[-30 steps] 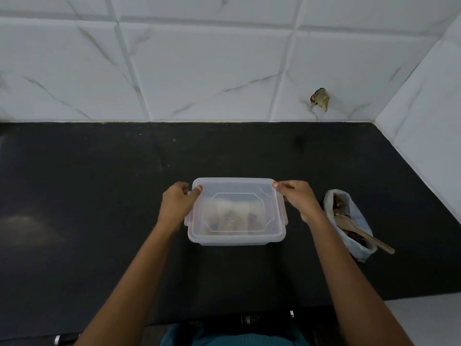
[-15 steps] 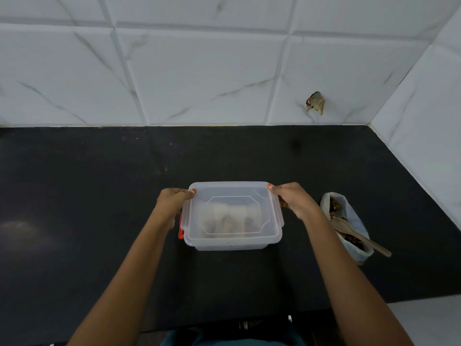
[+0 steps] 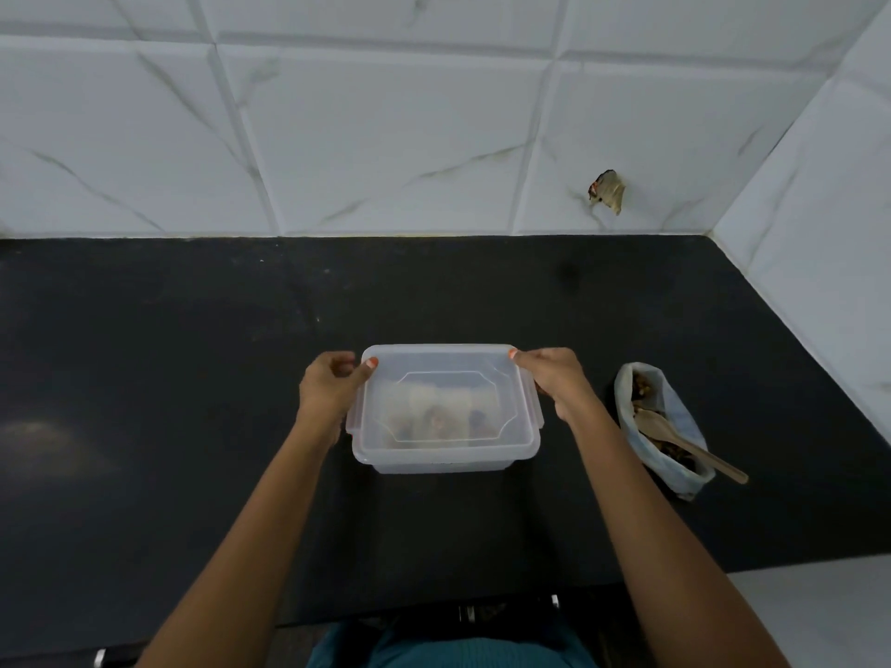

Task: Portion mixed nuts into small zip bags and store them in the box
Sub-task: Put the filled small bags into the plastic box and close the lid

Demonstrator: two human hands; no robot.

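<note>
At the far corners of the box (image 3: 446,455), I log one thumb per side pressing on the lid (image 3: 434,364). Left hand (image 3: 330,395): thumb on the far-left corner, other fingers (image 3: 337,366) curled tight beside the left wall. Right hand (image 3: 554,383): thumb on the far-right corner, fingers wrapped down over the right edge, tips hidden. Both hands grip the box and hold nothing else. Lid sits flat on the box.

Contents: through the cloudy lid I see pale small bags (image 3: 436,417) with brown fill; count not readable.

Box stands lid up on the black counter (image 3: 193,378), straight before the person. Its long axis runs left–right, parallel to the tiled wall (image 3: 385,137).

Right of the box, apart from it: open bag (image 3: 684,421) of mixed nuts (image 3: 643,385), long axis running away from the person. Wooden spoon (image 3: 689,448) lies with its bowl in the nuts, handle pointing near-right past the rim. Brown scrap (image 3: 606,190) on the wall above.
</note>
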